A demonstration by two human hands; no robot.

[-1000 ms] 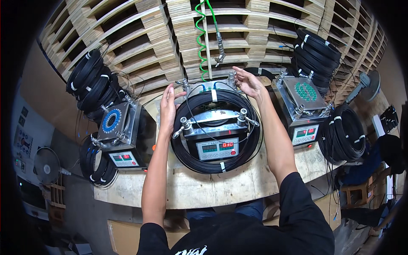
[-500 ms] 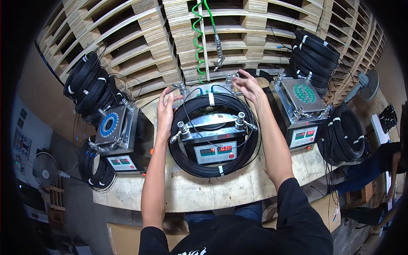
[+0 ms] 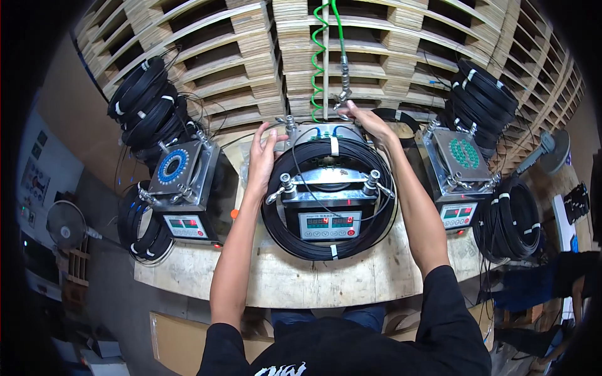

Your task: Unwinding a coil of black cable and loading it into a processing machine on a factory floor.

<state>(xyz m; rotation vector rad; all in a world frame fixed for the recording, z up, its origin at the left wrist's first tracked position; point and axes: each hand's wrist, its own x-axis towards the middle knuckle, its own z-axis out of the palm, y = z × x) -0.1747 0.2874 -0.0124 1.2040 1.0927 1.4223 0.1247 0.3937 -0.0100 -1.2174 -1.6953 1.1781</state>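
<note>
Stacked pallets (image 3: 251, 56) crowd the bench's (image 3: 326, 282) far edge; both hands' grip rests open-fingered on the cable coil (image 3: 326, 244).

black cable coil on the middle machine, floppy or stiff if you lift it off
The black cable coil would probably hold its ring shape at first, since white ties bind the turns in at least two spots. Between ties it likely sags, being many thin loops. It looks fairly heavy for its size, a thick bundle, so both the left hand and right hand seem wise.
</note>
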